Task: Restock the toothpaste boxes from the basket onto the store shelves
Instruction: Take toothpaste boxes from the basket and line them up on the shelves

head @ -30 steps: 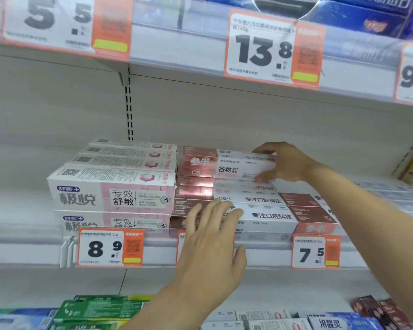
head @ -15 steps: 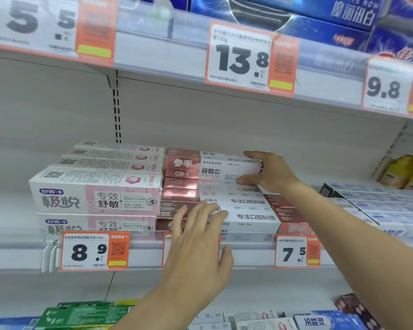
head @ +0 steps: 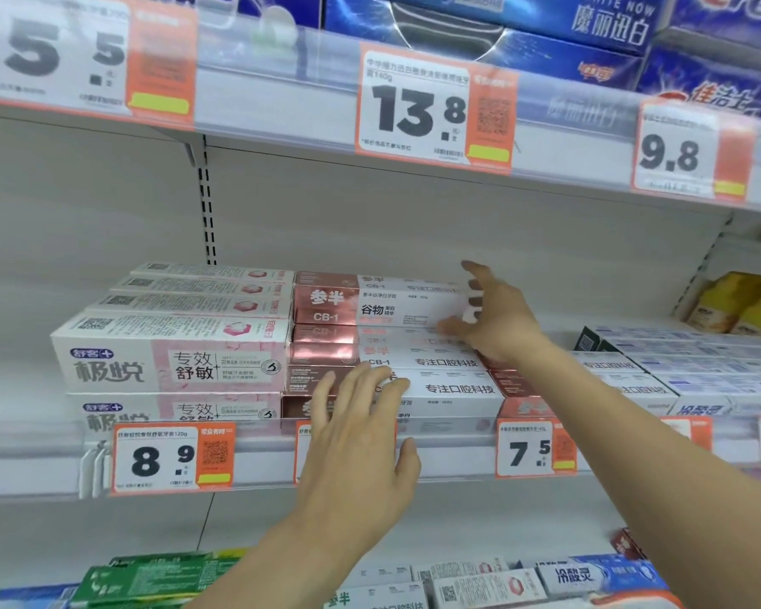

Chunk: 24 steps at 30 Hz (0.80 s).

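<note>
A copper-and-white toothpaste box (head: 370,307) lies on top of a stack of the same boxes (head: 440,362) on the middle shelf (head: 260,459). My right hand (head: 495,320) is at the right end of that top box, fingers spread, with the thumb near its lower edge and the index finger lifted off. My left hand (head: 361,441) is held flat with fingers apart in front of the stack's lower boxes and the shelf's price rail, and holds nothing. The basket is out of view.
Pink-and-white boxes (head: 172,358) are stacked directly left of the copper stack. White-and-blue boxes (head: 699,371) lie to the right, with yellow packs (head: 739,309) behind. Blue boxes (head: 545,28) fill the shelf above. Green boxes (head: 150,578) sit on the shelf below.
My right hand, which was gripping the end of the top box, has loosened and its fingers have spread. My left hand stays in front of the lower boxes.
</note>
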Motion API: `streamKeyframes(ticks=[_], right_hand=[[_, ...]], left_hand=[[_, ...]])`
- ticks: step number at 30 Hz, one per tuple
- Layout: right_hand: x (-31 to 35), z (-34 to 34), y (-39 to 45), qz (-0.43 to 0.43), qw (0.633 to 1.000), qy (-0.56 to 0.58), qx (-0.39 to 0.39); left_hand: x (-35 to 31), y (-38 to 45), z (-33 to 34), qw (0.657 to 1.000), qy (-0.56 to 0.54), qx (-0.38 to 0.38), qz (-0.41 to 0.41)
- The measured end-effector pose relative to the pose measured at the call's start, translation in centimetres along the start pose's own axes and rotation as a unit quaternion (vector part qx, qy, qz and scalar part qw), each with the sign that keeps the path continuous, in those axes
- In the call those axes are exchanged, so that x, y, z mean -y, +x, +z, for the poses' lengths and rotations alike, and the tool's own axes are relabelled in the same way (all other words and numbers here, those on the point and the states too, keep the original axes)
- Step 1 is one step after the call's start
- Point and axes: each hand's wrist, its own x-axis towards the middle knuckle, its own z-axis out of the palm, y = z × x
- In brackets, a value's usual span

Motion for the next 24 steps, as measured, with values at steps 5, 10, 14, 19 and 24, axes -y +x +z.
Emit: streamKeyframes(ticks=[5, 10, 14, 19, 24], right_hand=[[0.1, -3.0, -10.2, -0.129, 0.979, 0.047, -0.148], [-6.5, -1.6, -24.1, -0.052, 0.992, 0.075, -0.090], [-16.5, 5.1, -32.7, 0.150, 0.985, 0.051, 0.071], [-25.1, 11.9, -39.3, 0.297, 0.906, 0.008, 0.303], [-29.0, 15.7, -40.8, 0.355, 0.870, -0.009, 0.343]], left_hand=[[-2.1, 0.1, -0.2, 0.993, -0.066, -0.082, 0.050], [-6.1, -4.5, 3.7, 0.985, -0.121, 0.099, 0.065], [-7.5, -10.2, 8.7, 0.931, -0.062, 0.357, 0.052], [-6.3, -17.9, 16.1, 0.822, -0.056, 0.564, -0.054], [-5.0, -24.1, 21.7, 0.770, -0.033, 0.627, -0.118]])
